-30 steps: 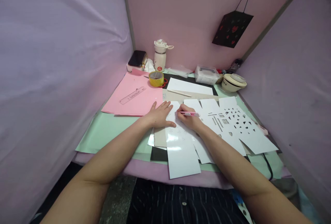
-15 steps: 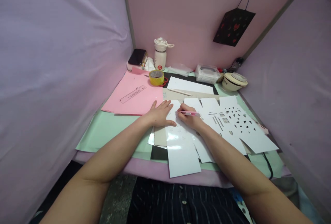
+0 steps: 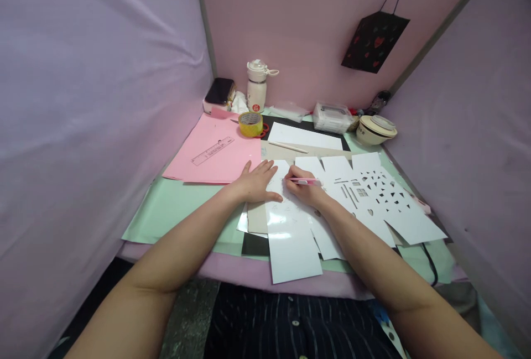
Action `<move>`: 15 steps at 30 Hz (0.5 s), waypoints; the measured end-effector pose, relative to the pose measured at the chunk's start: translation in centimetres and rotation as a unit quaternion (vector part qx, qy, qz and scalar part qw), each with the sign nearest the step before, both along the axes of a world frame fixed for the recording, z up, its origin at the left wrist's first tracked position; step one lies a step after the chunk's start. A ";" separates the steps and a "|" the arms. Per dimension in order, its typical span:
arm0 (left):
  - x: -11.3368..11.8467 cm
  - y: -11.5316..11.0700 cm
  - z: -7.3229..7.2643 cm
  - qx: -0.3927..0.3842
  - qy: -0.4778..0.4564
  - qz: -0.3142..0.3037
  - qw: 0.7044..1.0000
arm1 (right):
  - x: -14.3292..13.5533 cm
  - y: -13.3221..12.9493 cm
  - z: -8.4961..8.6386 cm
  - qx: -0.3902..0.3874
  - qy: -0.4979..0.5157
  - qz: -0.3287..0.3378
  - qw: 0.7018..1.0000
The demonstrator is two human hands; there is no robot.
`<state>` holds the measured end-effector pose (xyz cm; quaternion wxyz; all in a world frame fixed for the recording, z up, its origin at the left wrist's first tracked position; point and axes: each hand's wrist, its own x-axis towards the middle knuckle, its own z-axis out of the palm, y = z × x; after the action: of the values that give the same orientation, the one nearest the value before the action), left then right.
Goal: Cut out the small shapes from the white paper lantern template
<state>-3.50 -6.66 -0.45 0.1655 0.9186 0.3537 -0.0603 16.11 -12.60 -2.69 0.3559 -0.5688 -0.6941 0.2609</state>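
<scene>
My left hand (image 3: 258, 183) lies flat with its fingers spread, across the left edge of a glossy white sheet (image 3: 294, 254). Faint marks show on that sheet. A pink and white pen-like tool (image 3: 306, 181) is pinched in my right hand (image 3: 302, 185), its tip hidden at the fingertips over the sheet. To the right, partly under my right forearm, spreads a white card (image 3: 409, 226) with cut-out slots, a window shape, hearts and many small angular holes.
Pink sheets (image 3: 232, 154) carry a clear ruler (image 3: 213, 151). Behind stand yellow tape (image 3: 250, 125), red-handled scissors (image 3: 265, 130), a white bottle (image 3: 256, 90), a plastic box (image 3: 332, 118) and a bowl (image 3: 373, 133). A black decorated paper piece (image 3: 375, 42) hangs at the back.
</scene>
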 end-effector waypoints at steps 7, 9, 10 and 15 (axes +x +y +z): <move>0.1 -0.1 0.3 -0.002 0.000 -0.001 1.000 | -0.1 -0.2 0.0 -0.002 0.036 -0.006 0.999; 0.1 -0.2 0.5 -0.004 0.004 0.000 1.000 | -0.2 -0.2 0.0 0.005 0.068 -0.030 0.997; 0.1 -0.2 0.6 -0.004 0.005 0.000 1.000 | -0.3 -0.2 0.1 0.009 0.084 -0.044 0.995; 0.1 -0.2 0.6 -0.004 0.000 0.001 1.000 | -0.8 0.4 0.5 0.003 0.129 -0.076 0.989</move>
<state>-3.43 -6.85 0.13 0.1693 0.9177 0.3541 -0.0615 15.30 -12.22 -2.17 0.4630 -0.5805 -0.5978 0.3021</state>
